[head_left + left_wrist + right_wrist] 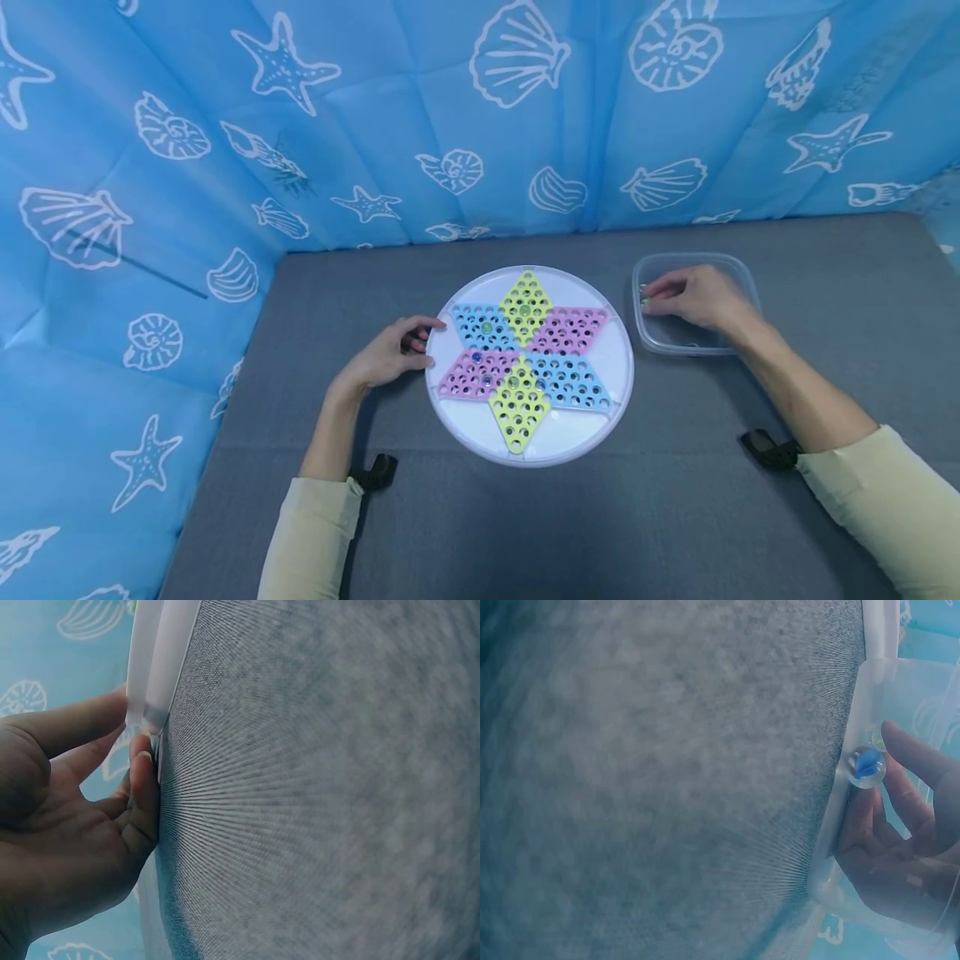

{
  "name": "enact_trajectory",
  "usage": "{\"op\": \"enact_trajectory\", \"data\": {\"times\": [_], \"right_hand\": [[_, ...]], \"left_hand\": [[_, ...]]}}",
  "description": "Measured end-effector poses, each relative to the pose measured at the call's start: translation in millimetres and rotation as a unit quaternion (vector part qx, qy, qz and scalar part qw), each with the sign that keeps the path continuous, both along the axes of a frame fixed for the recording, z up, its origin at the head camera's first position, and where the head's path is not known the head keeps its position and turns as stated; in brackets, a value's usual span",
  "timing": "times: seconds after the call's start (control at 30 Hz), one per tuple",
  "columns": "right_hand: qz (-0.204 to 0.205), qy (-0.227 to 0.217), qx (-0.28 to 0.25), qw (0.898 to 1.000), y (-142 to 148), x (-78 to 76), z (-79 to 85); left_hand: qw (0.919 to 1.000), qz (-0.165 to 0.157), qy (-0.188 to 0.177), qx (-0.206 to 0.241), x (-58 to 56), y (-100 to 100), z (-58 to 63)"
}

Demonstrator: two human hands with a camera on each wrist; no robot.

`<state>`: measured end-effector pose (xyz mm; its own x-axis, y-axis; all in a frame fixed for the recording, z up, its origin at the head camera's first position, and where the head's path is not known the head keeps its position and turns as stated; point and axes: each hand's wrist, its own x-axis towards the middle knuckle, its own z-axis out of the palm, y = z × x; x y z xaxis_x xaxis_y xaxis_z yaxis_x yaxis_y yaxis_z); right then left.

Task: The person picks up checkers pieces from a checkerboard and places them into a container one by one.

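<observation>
A round white Chinese checkers board [570, 437] lies on the table, its star of pink, yellow and blue points dotted with holes. Several glass marbles [477, 357] sit in them. At the board's left rim my left hand [386, 354] holds the edge, thumb and fingers against it; some fingertips are hidden in the head view. My right hand [701, 296] reaches inside a clear plastic container [663, 347]. There, seen through the wall in the right wrist view, its fingertips pinch a clear marble [867, 766] with a blue swirl. A yellow-green marble [879, 741] shows close behind it.
Grey cloth covers the table [480, 533]. A blue curtain [420, 108] with white shells and starfish hangs along the back and left sides. The container stands just right of the board, with a narrow gap between them.
</observation>
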<state>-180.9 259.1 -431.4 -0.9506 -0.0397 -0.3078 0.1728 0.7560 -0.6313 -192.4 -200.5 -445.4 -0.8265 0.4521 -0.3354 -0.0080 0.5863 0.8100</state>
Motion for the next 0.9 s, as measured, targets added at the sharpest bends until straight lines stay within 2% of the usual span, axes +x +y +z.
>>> {"op": "enact_trajectory", "data": {"times": [0.9], "right_hand": [[0.006, -0.017, 0.005, 1.000, -1.0, -1.1, -2.9]], "left_hand": [[1.0000, 0.004, 0.004, 0.000, 1.1, 0.7, 1.2]]}}
